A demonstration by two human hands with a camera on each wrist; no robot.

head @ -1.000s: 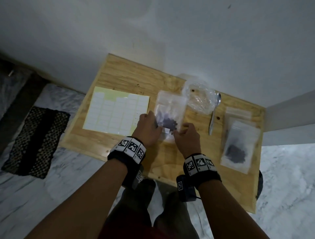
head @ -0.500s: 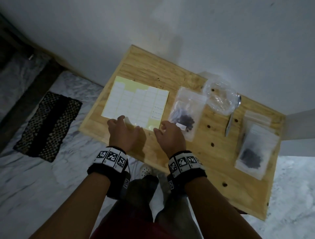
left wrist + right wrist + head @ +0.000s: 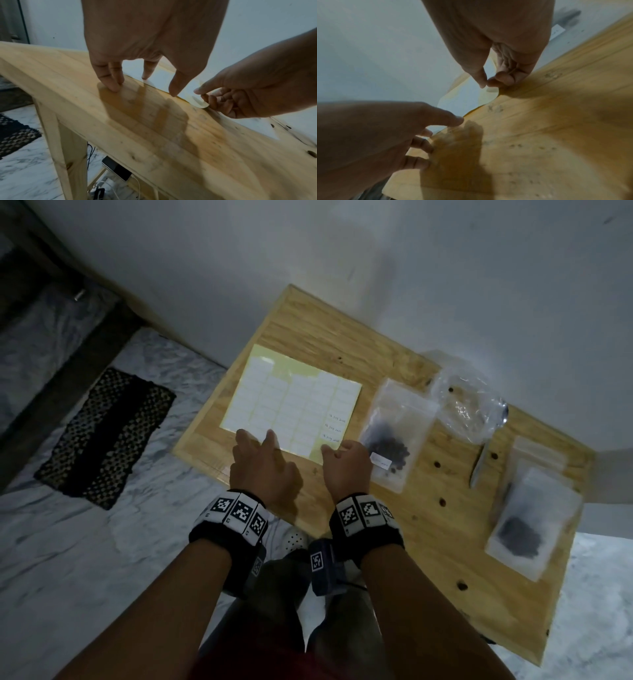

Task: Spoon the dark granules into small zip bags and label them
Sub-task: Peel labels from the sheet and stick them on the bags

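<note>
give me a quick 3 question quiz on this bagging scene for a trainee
1. True or false: the spoon lies on the table, held by neither hand.
2. Multiple choice: what does the right hand pinch? A) the spoon B) the near corner of the label sheet C) a zip bag
3. Short answer: where do the left hand's fingers rest?

Key
1. True.
2. B: thumb and finger pinch the sheet's lifted corner.
3. On the table and the sheet's near edge, fingers spread and straight.
</note>
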